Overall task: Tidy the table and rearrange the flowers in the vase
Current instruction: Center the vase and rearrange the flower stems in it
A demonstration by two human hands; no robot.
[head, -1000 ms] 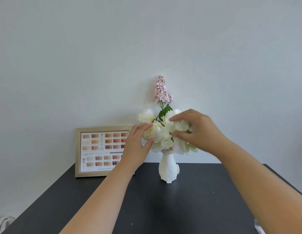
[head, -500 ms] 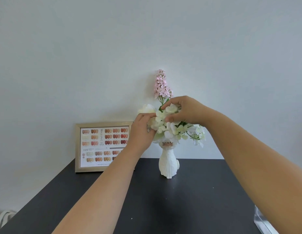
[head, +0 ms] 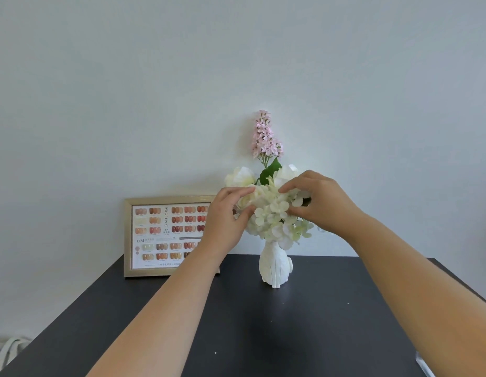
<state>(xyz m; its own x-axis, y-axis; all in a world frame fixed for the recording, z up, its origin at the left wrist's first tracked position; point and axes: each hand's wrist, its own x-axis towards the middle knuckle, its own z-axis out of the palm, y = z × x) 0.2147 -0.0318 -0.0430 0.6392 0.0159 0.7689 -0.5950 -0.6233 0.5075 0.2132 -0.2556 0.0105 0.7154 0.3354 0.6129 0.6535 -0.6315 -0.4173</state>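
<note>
A small white ribbed vase stands on the dark table near the wall. It holds a bunch of white flowers and one tall pink flower spike with a green leaf. My left hand pinches the white blooms from the left. My right hand grips the blooms from the right, thumb and fingers closed around petals. Both hands hide part of the bunch and the vase mouth.
A gold-framed colour chart leans against the wall at the back left of the table, partly behind my left wrist. A clear object shows at the table's right front edge. A pale cloth strap lies off the table, lower left.
Both hands have shifted on the white blooms: the right hand has dropped from the top of the bunch to its right side, and the blooms now sit lower over the vase neck.
</note>
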